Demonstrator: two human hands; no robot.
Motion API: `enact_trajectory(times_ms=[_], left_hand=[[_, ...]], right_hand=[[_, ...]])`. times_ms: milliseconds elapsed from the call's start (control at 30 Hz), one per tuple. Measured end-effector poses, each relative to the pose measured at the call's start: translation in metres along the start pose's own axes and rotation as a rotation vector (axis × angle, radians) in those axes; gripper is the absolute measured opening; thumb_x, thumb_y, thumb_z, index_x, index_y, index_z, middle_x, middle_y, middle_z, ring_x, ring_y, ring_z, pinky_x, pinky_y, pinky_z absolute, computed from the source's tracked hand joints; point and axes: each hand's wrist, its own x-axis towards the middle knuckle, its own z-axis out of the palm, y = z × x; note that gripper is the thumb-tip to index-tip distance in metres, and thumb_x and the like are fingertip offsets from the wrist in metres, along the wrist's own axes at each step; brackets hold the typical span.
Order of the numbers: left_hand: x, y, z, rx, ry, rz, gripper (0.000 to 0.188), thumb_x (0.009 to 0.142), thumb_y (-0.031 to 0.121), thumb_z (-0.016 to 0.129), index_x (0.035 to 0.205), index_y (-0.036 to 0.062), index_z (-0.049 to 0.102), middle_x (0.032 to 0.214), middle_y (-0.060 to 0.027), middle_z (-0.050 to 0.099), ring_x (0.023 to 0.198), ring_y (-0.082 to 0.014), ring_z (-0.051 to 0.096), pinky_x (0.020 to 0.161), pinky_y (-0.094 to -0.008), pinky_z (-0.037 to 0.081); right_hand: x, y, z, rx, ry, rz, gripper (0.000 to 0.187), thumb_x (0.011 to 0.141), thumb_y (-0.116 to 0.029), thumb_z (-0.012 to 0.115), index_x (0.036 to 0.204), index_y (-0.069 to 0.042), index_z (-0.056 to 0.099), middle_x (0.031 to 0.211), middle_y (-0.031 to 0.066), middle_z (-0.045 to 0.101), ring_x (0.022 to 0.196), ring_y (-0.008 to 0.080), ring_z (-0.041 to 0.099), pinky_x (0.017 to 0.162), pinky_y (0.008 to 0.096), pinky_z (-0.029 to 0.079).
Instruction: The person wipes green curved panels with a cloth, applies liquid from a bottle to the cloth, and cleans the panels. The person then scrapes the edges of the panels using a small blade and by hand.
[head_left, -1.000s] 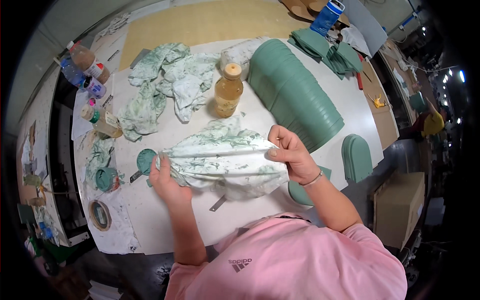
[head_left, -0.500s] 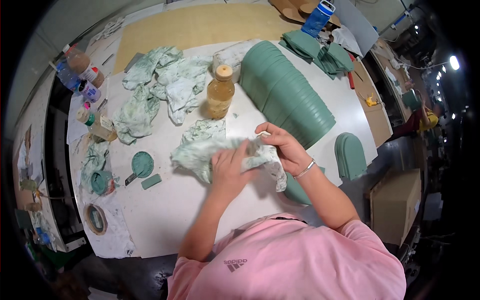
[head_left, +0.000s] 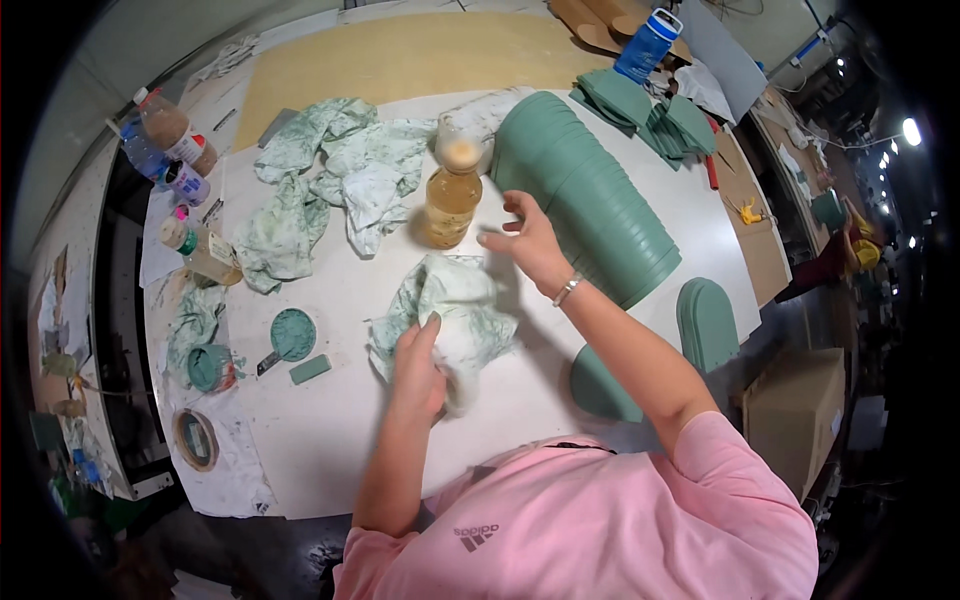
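My left hand [head_left: 418, 372] grips a white rag [head_left: 455, 315] smeared with green, its loose folds spread over the white tabletop. My right hand [head_left: 530, 243] is empty, thumb and fingers apart, just right of a bottle of amber liquid [head_left: 453, 203] with a pale cap. A gap shows between those fingers and the bottle. To the right of that hand lies a long overlapping row of green rounded panels [head_left: 590, 200]. One more green panel [head_left: 605, 385] rests beneath my right forearm, partly hidden by it.
Stained rags [head_left: 345, 165] lie at the back left. A dish of green paste [head_left: 293, 334], a small green block [head_left: 310, 369], a green-smeared cup [head_left: 208, 368] and a tape roll [head_left: 194, 440] sit at left. Stacked green panels [head_left: 706, 322] lie at the right edge; a blue bottle [head_left: 648, 48] stands behind.
My right hand has let go of the rag and moved up toward the amber bottle. My left hand has shifted left and down, still holding the rag.
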Motion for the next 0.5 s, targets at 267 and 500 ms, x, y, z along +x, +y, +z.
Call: enact_trajectory(times_ms=[267, 500], left_hand=[[-0.009, 0.008, -0.016, -0.027, -0.169, -0.095, 0.03, 0.099, 0.008, 0.052, 0.124, -0.0079, 0.055, 0.117, -0.0142, 0.065, 0.108, -0.0199, 0.063, 0.095, -0.0343, 0.049], [-0.02, 0.004, -0.014, 0.495, -0.188, 0.207, 0.055, 0.079, -0.009, 0.068, 0.131, -0.0074, 0.051, 0.117, -0.014, 0.064, 0.106, -0.0224, 0.064, 0.095, -0.0327, 0.049]], right_hand=[[-0.037, -0.015, 0.016, -0.283, -0.569, -0.68, 0.028, 0.077, -0.006, 0.07, 0.105, -0.003, 0.068, 0.108, 0.0075, 0.065, 0.101, 0.0189, 0.061, 0.09, 0.0334, 0.047], [-0.042, -0.002, 0.002, 0.298, -0.727, 0.225, 0.007, 0.085, 0.002, 0.061, 0.088, -0.001, 0.067, 0.073, -0.0044, 0.06, 0.065, 0.0036, 0.05, 0.061, 0.0205, 0.042]])
